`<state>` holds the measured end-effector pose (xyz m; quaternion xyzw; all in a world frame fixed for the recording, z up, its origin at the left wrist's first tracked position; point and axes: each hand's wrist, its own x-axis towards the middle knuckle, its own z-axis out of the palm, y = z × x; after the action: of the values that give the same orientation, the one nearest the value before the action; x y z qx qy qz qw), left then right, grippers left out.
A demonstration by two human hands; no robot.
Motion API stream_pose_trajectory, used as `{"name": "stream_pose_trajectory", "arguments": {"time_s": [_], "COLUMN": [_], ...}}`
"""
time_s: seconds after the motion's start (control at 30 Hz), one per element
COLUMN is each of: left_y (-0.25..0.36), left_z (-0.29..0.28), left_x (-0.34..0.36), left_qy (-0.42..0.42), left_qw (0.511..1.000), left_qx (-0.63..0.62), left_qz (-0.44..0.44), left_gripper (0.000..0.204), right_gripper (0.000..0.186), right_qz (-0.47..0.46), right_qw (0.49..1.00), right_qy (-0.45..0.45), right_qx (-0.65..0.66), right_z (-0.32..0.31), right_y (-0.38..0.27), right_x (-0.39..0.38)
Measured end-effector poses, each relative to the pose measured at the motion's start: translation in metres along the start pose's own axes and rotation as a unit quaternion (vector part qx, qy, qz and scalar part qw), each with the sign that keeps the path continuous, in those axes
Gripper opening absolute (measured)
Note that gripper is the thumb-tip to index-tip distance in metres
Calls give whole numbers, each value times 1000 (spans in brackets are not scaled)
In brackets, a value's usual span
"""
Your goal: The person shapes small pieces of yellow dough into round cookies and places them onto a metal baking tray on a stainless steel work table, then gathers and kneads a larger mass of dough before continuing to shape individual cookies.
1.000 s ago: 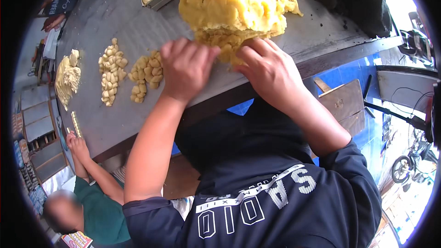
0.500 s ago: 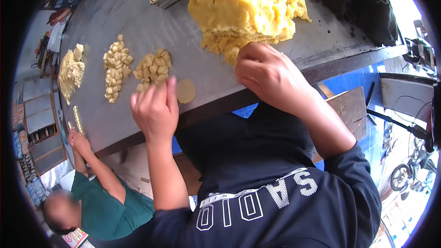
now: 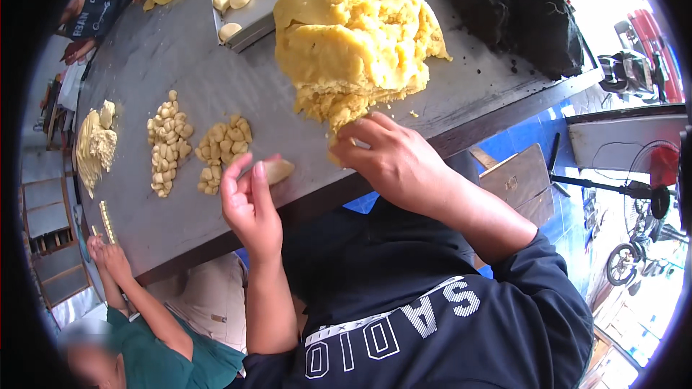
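Note:
A flat pale dough disc (image 3: 280, 171) is tilted at the fingers of my left hand (image 3: 252, 209), partly hidden by them. My left thumb points up, with the other fingers curled and a little blurred. My right hand (image 3: 386, 158) is closed at the lower end of a big yellow lump of soft paste (image 3: 353, 36), its fingers pinching some of the paste. To the left of my left hand sit two piles of small dough pieces, a nearer pile (image 3: 225, 145) and a longer pile (image 3: 167, 144).
A metal tray (image 3: 249, 29) with several dough balls lies at the back. A black mass (image 3: 515, 21) rests at the far right of the grey table (image 3: 122, 122). At the left a person in green (image 3: 166, 346) handles a dough strip (image 3: 107, 222); another person (image 3: 101, 11) stands at the far left.
The view has shifted, so the table sits lower and shows more of the tray. My left hand has turned and its fingers have met the dough disc. My right hand stays at the yellow paste.

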<state>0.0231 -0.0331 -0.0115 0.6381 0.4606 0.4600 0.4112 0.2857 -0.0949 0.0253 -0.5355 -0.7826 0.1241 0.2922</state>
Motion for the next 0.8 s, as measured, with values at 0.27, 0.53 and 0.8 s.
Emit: {"name": "stream_pose_trajectory", "arguments": {"time_s": [0.27, 0.53, 0.8], "left_y": [20, 10, 4], "left_z": [27, 2, 15], "left_x": [8, 16, 24], "left_qy": [-11, -90, -118], "left_qw": [982, 996, 953], "left_qx": [-139, -7, 233], "left_qz": [-131, -1, 152], "left_gripper": [51, 38, 44], "right_gripper": [26, 22, 18], "right_qz": [30, -25, -85], "right_qw": [995, 971, 977], "right_qy": [54, 132, 97], "right_qx": [83, 198, 172], "right_z": [17, 23, 41], "right_y": [-14, -21, -15], "right_x": [13, 30, 22]}}
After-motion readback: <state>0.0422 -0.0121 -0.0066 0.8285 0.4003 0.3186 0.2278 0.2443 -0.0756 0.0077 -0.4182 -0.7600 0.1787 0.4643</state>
